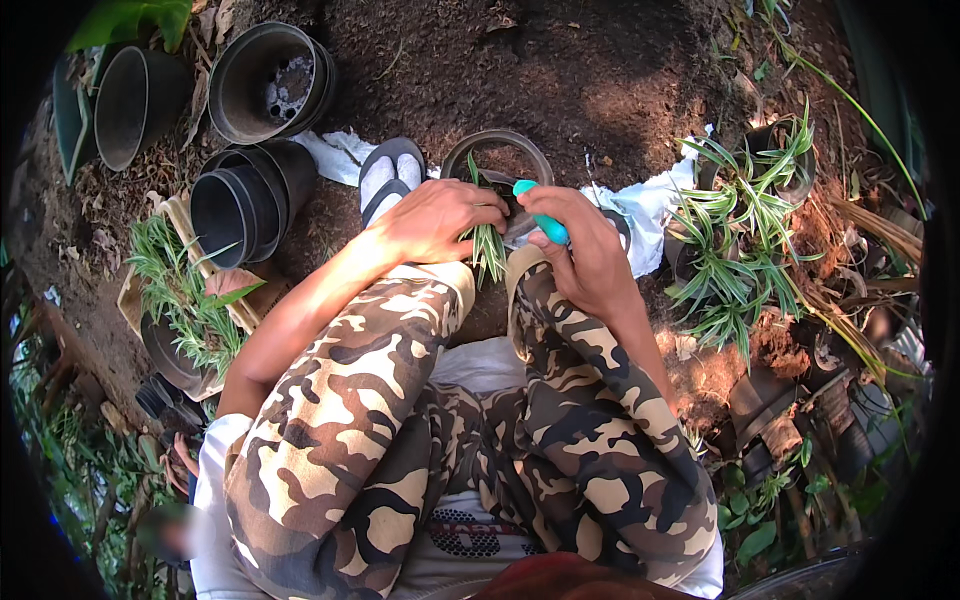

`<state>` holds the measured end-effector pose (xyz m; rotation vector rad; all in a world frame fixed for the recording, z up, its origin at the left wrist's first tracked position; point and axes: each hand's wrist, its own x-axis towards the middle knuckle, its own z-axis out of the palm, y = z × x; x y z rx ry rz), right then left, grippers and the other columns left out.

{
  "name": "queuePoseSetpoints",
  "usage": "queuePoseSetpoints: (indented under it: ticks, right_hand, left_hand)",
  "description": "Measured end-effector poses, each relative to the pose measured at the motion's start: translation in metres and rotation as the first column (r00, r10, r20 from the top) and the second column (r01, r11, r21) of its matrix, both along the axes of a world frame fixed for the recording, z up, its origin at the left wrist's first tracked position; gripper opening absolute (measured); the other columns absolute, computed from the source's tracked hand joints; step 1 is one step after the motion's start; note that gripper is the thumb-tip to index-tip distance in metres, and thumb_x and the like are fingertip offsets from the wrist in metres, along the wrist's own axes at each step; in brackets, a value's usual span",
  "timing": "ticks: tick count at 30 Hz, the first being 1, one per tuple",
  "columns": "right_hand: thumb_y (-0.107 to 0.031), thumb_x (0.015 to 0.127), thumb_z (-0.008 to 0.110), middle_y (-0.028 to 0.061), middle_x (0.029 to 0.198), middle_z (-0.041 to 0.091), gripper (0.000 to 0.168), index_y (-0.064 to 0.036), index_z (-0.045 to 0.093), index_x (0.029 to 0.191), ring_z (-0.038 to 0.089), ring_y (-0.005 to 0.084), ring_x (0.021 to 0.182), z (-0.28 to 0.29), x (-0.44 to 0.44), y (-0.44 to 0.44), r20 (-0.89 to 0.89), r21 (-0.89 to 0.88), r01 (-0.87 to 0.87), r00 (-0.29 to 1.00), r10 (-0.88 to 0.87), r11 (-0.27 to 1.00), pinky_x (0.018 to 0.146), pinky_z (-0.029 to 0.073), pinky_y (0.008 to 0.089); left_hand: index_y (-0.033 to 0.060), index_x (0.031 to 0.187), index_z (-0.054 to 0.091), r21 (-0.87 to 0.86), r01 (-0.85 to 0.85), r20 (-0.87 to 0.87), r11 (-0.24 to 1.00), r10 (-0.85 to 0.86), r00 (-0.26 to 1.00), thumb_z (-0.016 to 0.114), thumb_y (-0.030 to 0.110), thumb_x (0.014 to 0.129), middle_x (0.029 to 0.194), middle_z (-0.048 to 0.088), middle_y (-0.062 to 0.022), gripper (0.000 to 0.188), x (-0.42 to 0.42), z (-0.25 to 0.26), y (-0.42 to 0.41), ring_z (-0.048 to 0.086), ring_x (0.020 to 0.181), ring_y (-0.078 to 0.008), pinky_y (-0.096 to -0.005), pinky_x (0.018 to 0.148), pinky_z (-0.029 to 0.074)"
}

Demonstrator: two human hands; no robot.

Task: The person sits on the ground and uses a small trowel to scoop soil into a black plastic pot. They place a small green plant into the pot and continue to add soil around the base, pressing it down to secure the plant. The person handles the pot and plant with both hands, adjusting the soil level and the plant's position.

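My left hand (448,219) curls around a small striped spider plant (489,255); its leaves stick out above and below my fingers. In my right hand (589,244) is the turquoise handle (551,228) of a small hand tool. The tool's dark metal end (496,178) points left, close to my left fingertips, and its exact shape is partly hidden. Both hands are over a round plastic pot (517,137) that stands on the soil between my feet. My left foot, in a grey sock and black flip-flop (391,161), is beside it.
Stacked black pots (225,214) and wider pots (259,90) lie to the left. Below them, a crate (184,225) holds leafy plantlets (180,300). Potted spider plants (742,247) stand at the right, near white plastic sheeting (649,217). Another person's arm (180,457) shows at lower left.
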<state>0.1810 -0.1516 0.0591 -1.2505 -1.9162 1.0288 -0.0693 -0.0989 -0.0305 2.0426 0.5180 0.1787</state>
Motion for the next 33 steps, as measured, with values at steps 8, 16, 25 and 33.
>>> queuePoseSetpoints:
  ticks: [8,16,25,33]
  right_hand:
    - [-0.01,0.099,0.074,0.019,0.121,0.073,0.028,0.0,0.063,0.123,0.071,0.0396,0.113,-0.001,0.001,0.001,-0.051,-0.091,0.036,0.998,-0.041,0.995,0.097,0.057,0.046]
    - [-0.013,0.099,0.077,0.0174,0.122,0.073,0.03,-0.002,0.066,0.125,0.072,0.0358,0.114,-0.008,0.002,0.005,-0.098,-0.029,0.093,0.991,-0.096,0.995,0.095,0.057,0.0434]
    - [-0.007,0.094,0.079,0.0196,0.122,0.072,0.032,0.001,0.068,0.122,0.073,0.0384,0.111,-0.005,0.005,0.004,-0.007,0.056,0.102,0.995,-0.101,0.993,0.091,0.06,0.045]
    - [-0.007,0.099,0.076,0.0198,0.121,0.075,0.026,0.001,0.068,0.122,0.074,0.0369,0.11,-0.002,0.005,0.003,-0.045,0.026,0.11,0.993,-0.109,0.994,0.093,0.059,0.0424]
  left_hand:
    - [0.0068,0.12,0.076,0.005,-0.026,0.017,1.0,0.026,1.0,0.072,0.015,0.077,0.132,0.072,-0.0149,0.044,-0.001,-0.001,-0.003,0.069,0.121,-0.0377,-0.0491,0.106,0.055]
    - [0.0058,0.118,0.075,-0.04,-0.005,-0.001,0.999,0.005,1.0,0.07,0.012,0.076,0.133,0.072,-0.0132,0.043,0.001,0.003,0.002,0.069,0.122,-0.037,-0.049,0.106,0.055]
    - [0.0054,0.119,0.073,-0.051,0.002,-0.016,0.999,-0.003,1.0,0.071,0.012,0.077,0.132,0.072,-0.0137,0.043,0.0,0.003,0.003,0.069,0.121,-0.038,-0.0493,0.106,0.055]
    - [0.0053,0.118,0.073,-0.048,-0.006,-0.036,0.999,0.004,0.999,0.07,0.016,0.08,0.129,0.072,-0.0125,0.039,0.001,0.004,0.003,0.07,0.118,-0.0375,-0.0491,0.103,0.055]
